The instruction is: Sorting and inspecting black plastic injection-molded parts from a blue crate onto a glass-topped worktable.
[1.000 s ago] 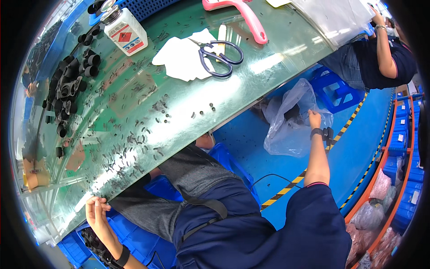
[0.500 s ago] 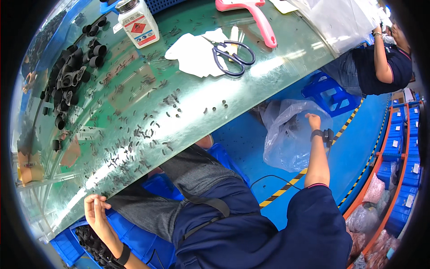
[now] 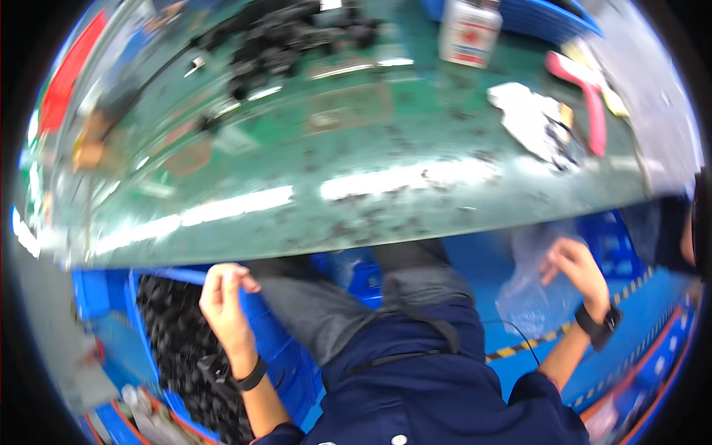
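Note:
My left hand [image 3: 225, 297] is at the table's front edge, above a blue crate [image 3: 138, 326] full of small black parts [image 3: 182, 348]. Its fingers are curled together, and whatever they may hold is too small or blurred to make out. My right hand [image 3: 572, 268] hangs off the table's front edge on the right, fingers bent and loosely apart, with nothing visible in them. Below and beside it is a clear plastic bag [image 3: 523, 300]. Small dark bits [image 3: 371, 219] lie scattered over the green glass-topped table [image 3: 297, 159].
Black ring-like parts [image 3: 289, 37] are heaped at the back. A white bottle [image 3: 470, 33], a blue basket [image 3: 545, 22], a white cloth with scissors [image 3: 530, 122] and a pink-handled tool [image 3: 595, 111] lie right of them. Another person's arm [image 3: 690, 230] is at the far right.
The view has swung left, bringing the crate of black parts into fuller sight. My right hand has drawn back from over the plastic bag, and its fingers have loosened.

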`<control>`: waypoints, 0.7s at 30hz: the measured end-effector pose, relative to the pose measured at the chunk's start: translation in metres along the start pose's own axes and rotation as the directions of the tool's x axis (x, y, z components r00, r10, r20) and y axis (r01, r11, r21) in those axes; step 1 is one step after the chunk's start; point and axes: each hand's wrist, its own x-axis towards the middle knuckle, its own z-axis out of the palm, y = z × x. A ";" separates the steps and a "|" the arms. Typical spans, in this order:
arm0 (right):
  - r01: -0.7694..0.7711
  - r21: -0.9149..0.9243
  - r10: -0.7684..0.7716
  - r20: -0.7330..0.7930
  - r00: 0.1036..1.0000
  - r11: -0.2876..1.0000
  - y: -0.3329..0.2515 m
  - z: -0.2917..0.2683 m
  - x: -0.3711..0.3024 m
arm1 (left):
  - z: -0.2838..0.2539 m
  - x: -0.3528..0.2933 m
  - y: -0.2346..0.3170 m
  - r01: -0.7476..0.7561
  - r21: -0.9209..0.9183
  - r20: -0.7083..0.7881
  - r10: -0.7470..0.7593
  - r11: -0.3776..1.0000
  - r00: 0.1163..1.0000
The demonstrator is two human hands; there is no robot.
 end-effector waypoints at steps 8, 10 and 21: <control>0.569 -0.181 -0.575 0.022 0.818 0.802 -0.162 0.095 -0.006 | -0.185 -0.037 -0.063 0.147 0.226 -0.514 -0.010 0.963 0.858; 0.653 -0.221 -0.660 0.054 0.750 0.724 -0.182 0.126 0.012 | -0.242 -0.074 -0.105 0.404 0.294 -0.564 -0.184 0.866 0.805; 0.943 0.150 -0.627 0.776 0.075 0.299 -0.232 0.417 0.083 | -0.185 -0.073 -0.147 0.428 0.876 -0.380 -0.228 0.221 0.896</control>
